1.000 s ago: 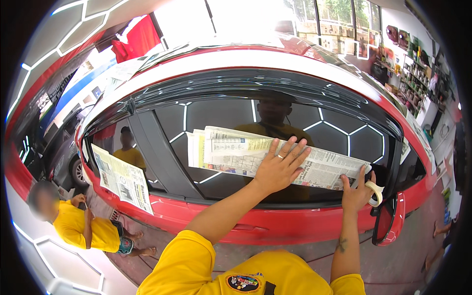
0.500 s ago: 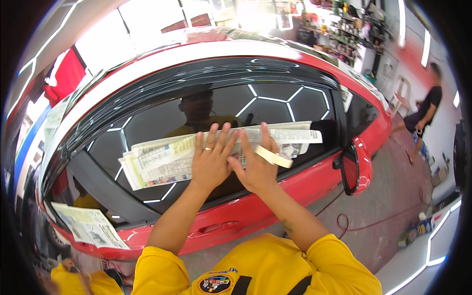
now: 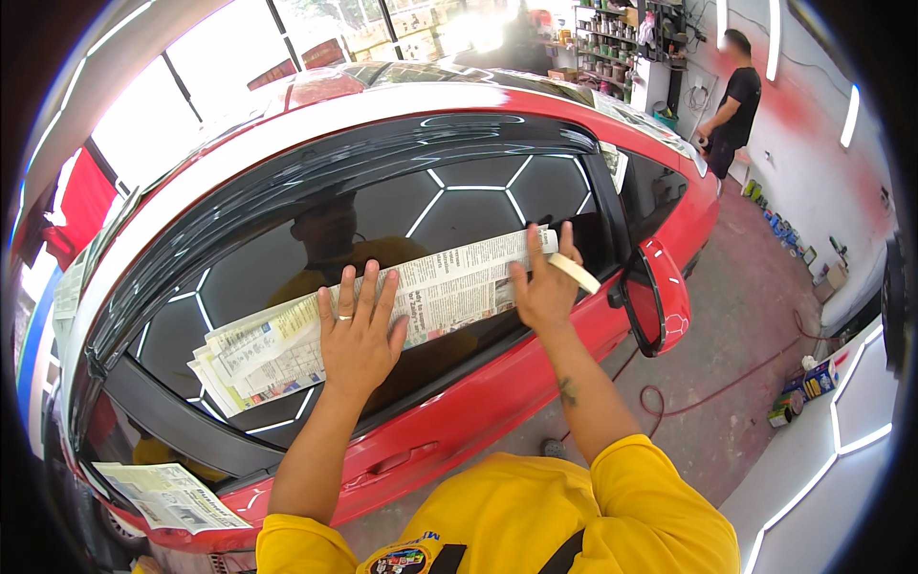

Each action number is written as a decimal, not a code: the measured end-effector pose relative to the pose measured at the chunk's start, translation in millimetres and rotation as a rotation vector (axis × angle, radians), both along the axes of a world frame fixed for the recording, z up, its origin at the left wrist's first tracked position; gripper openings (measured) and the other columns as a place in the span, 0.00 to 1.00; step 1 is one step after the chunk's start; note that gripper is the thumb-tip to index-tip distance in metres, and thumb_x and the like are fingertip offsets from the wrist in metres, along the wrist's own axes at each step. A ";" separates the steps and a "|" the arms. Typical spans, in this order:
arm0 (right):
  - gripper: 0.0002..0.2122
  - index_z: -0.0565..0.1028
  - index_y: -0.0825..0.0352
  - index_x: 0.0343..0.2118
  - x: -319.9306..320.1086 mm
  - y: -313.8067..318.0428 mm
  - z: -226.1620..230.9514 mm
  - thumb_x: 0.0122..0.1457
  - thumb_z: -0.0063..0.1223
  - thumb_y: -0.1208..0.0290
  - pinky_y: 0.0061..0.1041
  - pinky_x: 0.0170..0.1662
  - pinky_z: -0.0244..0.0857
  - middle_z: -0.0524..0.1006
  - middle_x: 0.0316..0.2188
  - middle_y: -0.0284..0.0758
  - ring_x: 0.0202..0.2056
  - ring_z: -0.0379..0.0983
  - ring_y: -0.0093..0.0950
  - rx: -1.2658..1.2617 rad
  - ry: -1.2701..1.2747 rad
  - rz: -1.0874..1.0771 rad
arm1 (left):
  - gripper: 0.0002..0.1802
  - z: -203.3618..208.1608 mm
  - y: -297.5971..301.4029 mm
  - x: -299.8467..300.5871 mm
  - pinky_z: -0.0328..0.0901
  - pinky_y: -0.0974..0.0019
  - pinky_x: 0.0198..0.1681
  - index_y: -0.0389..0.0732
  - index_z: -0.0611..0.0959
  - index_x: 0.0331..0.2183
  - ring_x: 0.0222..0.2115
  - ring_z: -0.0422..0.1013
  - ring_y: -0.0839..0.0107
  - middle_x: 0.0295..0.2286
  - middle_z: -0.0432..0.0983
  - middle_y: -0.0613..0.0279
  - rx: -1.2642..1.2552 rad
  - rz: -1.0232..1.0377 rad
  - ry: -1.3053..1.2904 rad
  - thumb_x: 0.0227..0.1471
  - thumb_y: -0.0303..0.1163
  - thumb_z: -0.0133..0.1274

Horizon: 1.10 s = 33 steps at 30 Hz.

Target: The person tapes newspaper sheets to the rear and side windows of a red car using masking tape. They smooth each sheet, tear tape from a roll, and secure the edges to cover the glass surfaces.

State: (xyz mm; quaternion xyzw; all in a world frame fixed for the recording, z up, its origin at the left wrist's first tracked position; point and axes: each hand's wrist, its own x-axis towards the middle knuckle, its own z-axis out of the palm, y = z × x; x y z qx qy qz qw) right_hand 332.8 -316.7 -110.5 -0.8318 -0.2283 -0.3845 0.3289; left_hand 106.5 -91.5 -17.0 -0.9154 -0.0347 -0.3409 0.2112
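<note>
Folded newspaper sheets [image 3: 459,284] lie slantwise across the dark side window [image 3: 459,206] of a red car [image 3: 421,445]. My left hand [image 3: 361,330] is flat on the paper near its middle, fingers spread, a ring on one of them. Toward the right end of the paper, my right hand [image 3: 550,292] presses with its fingertips. A roll of masking tape [image 3: 575,274] hangs on the outer fingers of that hand, its pale edge sticking out to the right. The paper's left end fans into several layers.
Another newspaper sheet [image 3: 172,496] sticks to the car at lower left. The side mirror [image 3: 655,298] juts out right of my right hand. A red hose [image 3: 660,397] snakes over the floor. Behind, a person in black [image 3: 736,100] stands beside the car; shelves with cans [image 3: 607,43] line the back.
My hands have moved apart, the left one leftward along the newspaper, the right one rightward. The paper now looks smoother between them. The person in black appears farther back, beside the car.
</note>
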 end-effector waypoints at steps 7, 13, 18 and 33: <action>0.31 0.73 0.49 0.70 19.9 -20.0 -4.3 0.65 0.63 0.50 0.56 0.64 0.60 0.60 0.72 0.60 0.60 0.66 0.61 -0.014 0.031 -0.053 | 0.51 30.7 53.9 -71.5 0.36 0.38 0.77 0.41 0.65 0.73 0.76 0.44 0.46 0.75 0.51 0.46 -0.054 0.246 0.016 0.54 0.49 0.65; 0.25 0.80 0.57 0.61 23.2 -15.2 -6.3 0.61 0.69 0.59 0.50 0.64 0.60 0.66 0.68 0.56 0.61 0.67 0.53 0.194 0.021 0.110 | 0.49 49.8 90.7 -127.3 0.38 0.38 0.77 0.43 0.67 0.72 0.76 0.43 0.39 0.75 0.49 0.40 0.014 0.347 -0.045 0.56 0.50 0.64; 0.09 0.81 0.66 0.35 0.8 -20.8 13.8 0.52 0.69 0.80 0.41 0.51 0.69 0.76 0.50 0.45 0.49 0.72 0.43 0.449 -0.115 0.409 | 0.43 31.0 25.3 -123.5 0.53 0.37 0.71 0.41 0.71 0.70 0.68 0.58 0.39 0.67 0.61 0.36 -0.042 0.327 -0.377 0.58 0.44 0.65; 0.30 0.79 0.52 0.60 -153.1 -75.4 39.7 0.55 0.71 0.50 0.45 0.52 0.71 0.73 0.65 0.41 0.52 0.75 0.44 0.079 -0.017 1.419 | 0.32 44.1 -122.4 -64.1 0.74 0.64 0.42 0.37 0.77 0.63 0.37 0.82 0.65 0.39 0.84 0.57 -1.237 -0.282 0.188 0.57 0.16 0.57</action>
